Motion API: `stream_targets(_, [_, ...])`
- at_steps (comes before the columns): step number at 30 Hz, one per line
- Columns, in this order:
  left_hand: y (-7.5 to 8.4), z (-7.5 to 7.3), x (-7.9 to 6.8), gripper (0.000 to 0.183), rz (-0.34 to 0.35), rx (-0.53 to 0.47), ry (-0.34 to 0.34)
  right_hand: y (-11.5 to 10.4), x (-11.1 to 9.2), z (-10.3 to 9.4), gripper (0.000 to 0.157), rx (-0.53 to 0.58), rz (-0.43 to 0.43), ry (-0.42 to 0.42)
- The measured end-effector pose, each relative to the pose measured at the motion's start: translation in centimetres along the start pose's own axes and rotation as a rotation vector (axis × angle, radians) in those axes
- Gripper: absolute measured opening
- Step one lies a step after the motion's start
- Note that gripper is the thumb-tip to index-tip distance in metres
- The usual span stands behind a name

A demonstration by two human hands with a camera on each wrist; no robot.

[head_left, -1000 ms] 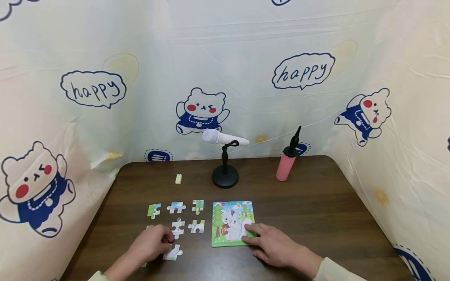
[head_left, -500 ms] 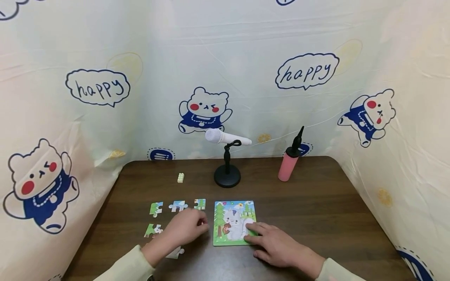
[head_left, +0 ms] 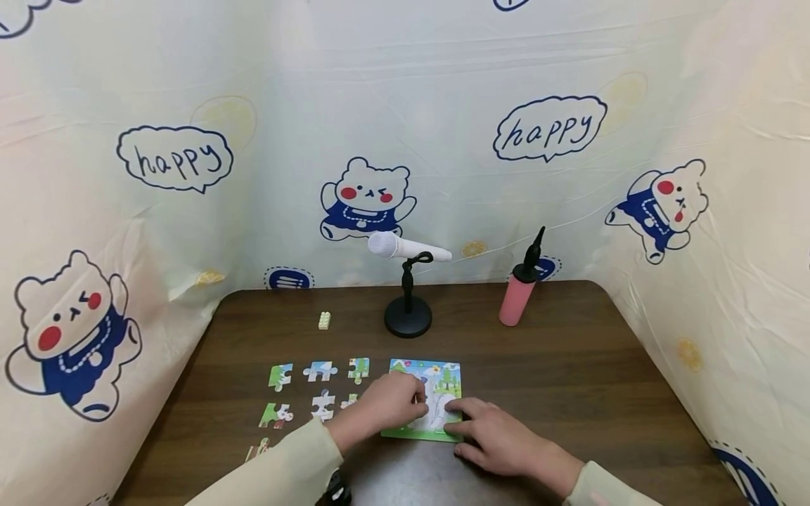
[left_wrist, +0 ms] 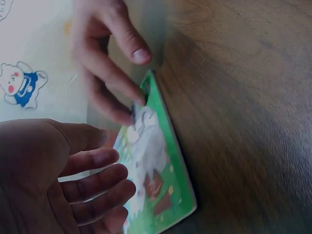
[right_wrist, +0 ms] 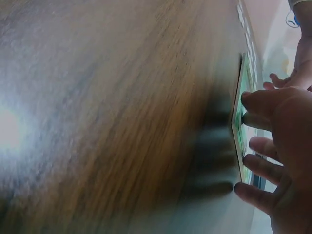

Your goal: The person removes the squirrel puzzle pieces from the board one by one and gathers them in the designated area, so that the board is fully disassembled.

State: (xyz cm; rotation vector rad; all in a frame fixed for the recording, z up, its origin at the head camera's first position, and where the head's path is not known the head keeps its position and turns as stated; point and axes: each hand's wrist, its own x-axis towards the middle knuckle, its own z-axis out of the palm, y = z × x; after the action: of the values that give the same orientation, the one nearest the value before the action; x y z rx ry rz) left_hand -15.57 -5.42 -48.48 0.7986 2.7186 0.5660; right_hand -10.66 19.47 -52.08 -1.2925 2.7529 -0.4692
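Observation:
A square picture board (head_left: 454,381) with a white squirrel and green trees lies flat at the middle front of the table. My left hand (head_left: 394,400) hovers over its left half, covering part of the squirrel. In the left wrist view, that hand's fingers (left_wrist: 100,183) are loosely bent with nothing between them and the thumb. My right hand (head_left: 500,436) rests its fingertips on the board's right side, fingers spread, as the right wrist view also shows (right_wrist: 292,141). Left of the board lie loose jigsaw pieces, including a green one (head_left: 280,377) and a white one (head_left: 323,402). My left sleeve hides others.
A white microphone (head_left: 408,247) on a black stand (head_left: 408,318) is behind the board. A pink hand pump (head_left: 516,302) stands at the back right. One small cream toy brick (head_left: 325,320) lies at the back left. A patterned curtain (head_left: 455,91) surrounds the table.
My left hand has moved right, from the jigsaw pieces across to over the board. The left column's middle piece has come into view. My right hand stays at the board's right side.

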Motion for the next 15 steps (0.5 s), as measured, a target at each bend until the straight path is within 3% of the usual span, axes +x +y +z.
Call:
stream_targets(7, [1.1, 1.5, 1.2, 0.01, 0.004, 0.025, -0.037, 1.1, 0.0, -0.4, 0.033, 0.112, 0.097, 0.033])
stream_targets(12, [1.8, 2.4, 1.9, 0.039, -0.02, 0.073, -0.057, 2.9, 0.6, -0.5, 0.065, 0.142, 0.238, 0.005])
stream_targets(15, [2.0, 3.0, 2.1, 0.046, -0.031, 0.107, -0.056, 3.8, 1.0, -0.3, 0.081, 0.172, 0.271, -0.025])
